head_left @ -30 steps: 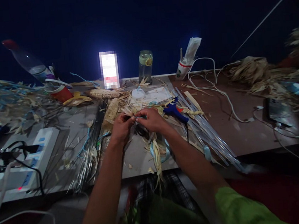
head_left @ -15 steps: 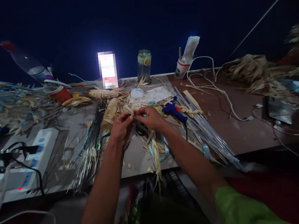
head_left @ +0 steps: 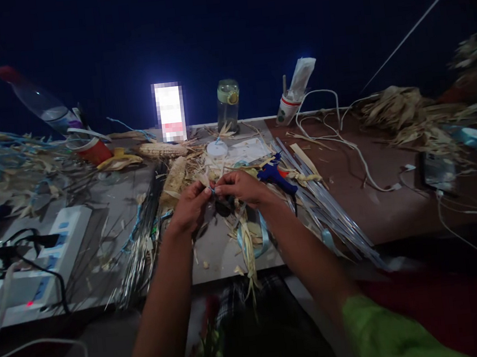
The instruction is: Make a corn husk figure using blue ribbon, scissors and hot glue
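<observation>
"Since both our hands are busy, how far along are we?"

"Partway, we judge: our left hand (head_left: 190, 205) pinches the pale husk (head_left: 204, 180), and our right hand (head_left: 243, 188) seems closed on the blue strand (head_left: 212, 190) beside it."

"What is left?"

"Whether the strand is fastened, we cannot tell. Below our fingers (head_left: 226, 189), the braided husk (head_left: 249, 248) trails unheld; right of them lies the glue gun (head_left: 276, 177)."

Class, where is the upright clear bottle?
In the head view, the upright clear bottle stands at back centre, beyond the right hand, between the bright screen and red-striped cup.
</observation>
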Demonstrator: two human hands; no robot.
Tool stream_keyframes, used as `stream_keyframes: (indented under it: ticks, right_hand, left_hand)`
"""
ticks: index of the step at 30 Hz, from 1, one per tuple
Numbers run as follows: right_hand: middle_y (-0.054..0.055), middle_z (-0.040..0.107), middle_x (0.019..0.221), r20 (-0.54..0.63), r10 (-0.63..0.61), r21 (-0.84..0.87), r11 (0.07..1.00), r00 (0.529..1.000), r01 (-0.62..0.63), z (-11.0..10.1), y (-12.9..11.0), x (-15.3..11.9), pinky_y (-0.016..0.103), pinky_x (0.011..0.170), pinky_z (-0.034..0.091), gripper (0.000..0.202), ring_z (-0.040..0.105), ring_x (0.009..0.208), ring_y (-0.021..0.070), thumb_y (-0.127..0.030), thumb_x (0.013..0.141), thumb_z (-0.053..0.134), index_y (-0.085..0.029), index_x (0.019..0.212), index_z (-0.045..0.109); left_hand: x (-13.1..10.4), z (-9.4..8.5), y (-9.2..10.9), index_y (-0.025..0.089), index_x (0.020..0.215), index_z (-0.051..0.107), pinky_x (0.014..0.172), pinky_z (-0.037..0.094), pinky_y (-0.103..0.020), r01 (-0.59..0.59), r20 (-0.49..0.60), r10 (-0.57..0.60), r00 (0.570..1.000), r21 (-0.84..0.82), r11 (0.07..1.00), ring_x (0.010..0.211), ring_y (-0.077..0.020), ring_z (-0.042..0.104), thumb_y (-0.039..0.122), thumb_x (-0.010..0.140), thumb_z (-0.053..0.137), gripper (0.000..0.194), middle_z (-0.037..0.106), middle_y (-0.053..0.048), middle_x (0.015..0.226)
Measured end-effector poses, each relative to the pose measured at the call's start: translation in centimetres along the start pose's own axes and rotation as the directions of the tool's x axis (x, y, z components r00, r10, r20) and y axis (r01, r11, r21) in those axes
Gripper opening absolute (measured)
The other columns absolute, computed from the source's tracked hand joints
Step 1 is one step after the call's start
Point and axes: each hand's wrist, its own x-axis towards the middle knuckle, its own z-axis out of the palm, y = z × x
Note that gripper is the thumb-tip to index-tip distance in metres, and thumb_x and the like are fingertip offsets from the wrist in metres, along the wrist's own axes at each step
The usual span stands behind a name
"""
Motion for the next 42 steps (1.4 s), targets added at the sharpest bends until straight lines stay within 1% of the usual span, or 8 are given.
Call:
stream_keyframes:
  ticks: [8, 12, 19, 23, 26, 31, 37, 42]
  right_hand:
    - [-0.004, 0.057, 0.056, 0.062, 0.029, 0.051, 0.998, 0.998, -0.033, -0.2, -0.1, -0.2, 0.021, 0.06, 0.037, 0.021, 0.049, 0.055, 0.0074, -0.032, 0.057, 0.068, -0.014, 0.063, 0.06]
    - [-0.004, 0.057, 0.056, 0.058, 0.046, 0.058, 0.997, 0.997, -0.049, -0.4, 0.0, -0.1, 0.021, 0.059, 0.037, 0.02, 0.048, 0.055, 0.0073, -0.031, 0.056, 0.068, -0.014, 0.063, 0.06]
    - [-0.003, 0.058, 0.057, -0.051, -0.004, -0.224, 0.975, 0.999, -0.007, 0.0, 0.2, -0.1, 0.022, 0.057, 0.036, 0.017, 0.048, 0.055, 0.009, -0.031, 0.064, 0.06, -0.014, 0.068, 0.063]
    - [-0.002, 0.062, 0.064, -0.13, -0.108, -0.498, 0.867, 0.986, 0.029, 0.5, 0.0, -0.2, 0.024, 0.064, 0.038, 0.017, 0.052, 0.062, 0.0113, -0.031, 0.069, 0.057, -0.015, 0.068, 0.064]
    - [0.001, 0.065, 0.073, -0.137, -0.23, -0.678, 0.731, 0.963, 0.078, 1.2, -0.4, -0.6, 0.03, 0.078, 0.036, 0.016, 0.056, 0.075, 0.0145, -0.028, 0.073, 0.054, -0.017, 0.072, 0.065]
    - [0.004, 0.067, 0.084, -0.075, -0.351, -0.826, 0.547, 0.933, 0.139, 2.2, -0.7, -1.0, 0.039, 0.093, 0.025, 0.014, 0.056, 0.089, 0.0184, -0.023, 0.073, 0.053, -0.018, 0.077, 0.065]
    - [0.002, 0.068, 0.079, -0.145, -0.355, -0.715, 0.683, 0.923, 0.15, 1.7, -0.9, -0.8, 0.033, 0.089, 0.033, 0.013, 0.058, 0.083, 0.016, -0.019, 0.07, 0.053, -0.017, 0.073, 0.066]
    - [0.002, 0.069, 0.077, -0.142, -0.311, -0.622, 0.766, 0.94, 0.159, 1.4, -0.8, -0.6, 0.029, 0.085, 0.039, 0.015, 0.061, 0.082, 0.0158, -0.02, 0.072, 0.052, -0.016, 0.071, 0.066]
  left_hand:
    - [-0.3, -0.1, -0.1, 0.015, 0.075, 0.064, 0.07, 0.046, -0.026, 0.013, 0.068, -0.01, 0.998, -0.045, 0.999, 0.077, -0.0165, 0.06, 0.032, 0.058, 0.077, 0.027, 0.063, -0.003, 0.074]
    - [-0.2, -0.4, -0.2, 0.014, 0.076, 0.066, 0.069, 0.046, -0.026, 0.014, 0.066, -0.013, 0.998, -0.02, 1.0, 0.069, -0.0139, 0.059, 0.031, 0.059, 0.077, 0.027, 0.063, -0.003, 0.071]
    - [0.0, -0.4, 0.2, 0.014, 0.069, 0.064, 0.054, 0.041, -0.022, 0.051, -0.025, -0.049, 0.998, 0.085, 0.995, 0.053, -0.01, 0.053, 0.032, 0.057, 0.077, 0.025, 0.062, -0.001, 0.061]
    - [0.4, -0.7, -0.1, 0.014, 0.065, 0.06, 0.049, 0.037, -0.02, 0.069, -0.151, -0.04, 0.988, 0.187, 0.98, 0.05, -0.0092, 0.051, 0.029, 0.055, 0.077, 0.025, 0.061, 0.0, 0.057]
    - [0.7, -0.8, -0.4, 0.014, 0.059, 0.057, 0.049, 0.037, -0.02, 0.07, -0.202, -0.046, 0.978, 0.114, 0.991, 0.048, -0.0085, 0.05, 0.028, 0.053, 0.079, 0.026, 0.059, 0.001, 0.054]
    - [0.6, -0.2, -0.5, 0.013, 0.059, 0.057, 0.054, 0.041, -0.019, 0.107, -0.078, -0.121, 0.99, -0.158, 0.982, 0.052, -0.0076, 0.053, 0.025, 0.053, 0.08, 0.027, 0.058, 0.001, 0.054]
    - [-0.1, 0.6, 0.0, 0.014, 0.077, 0.063, 0.061, 0.045, -0.018, 0.106, 0.029, -0.102, 0.994, -0.29, 0.951, 0.061, -0.0076, 0.057, 0.018, 0.055, 0.079, 0.028, 0.064, 0.0, 0.069]
    - [-0.1, 0.8, 0.0, 0.014, 0.074, 0.062, 0.051, 0.04, -0.017, 0.041, -0.091, -0.064, 0.994, -0.239, 0.97, 0.053, -0.0057, 0.053, 0.015, 0.056, 0.078, 0.024, 0.061, 0.002, 0.063]
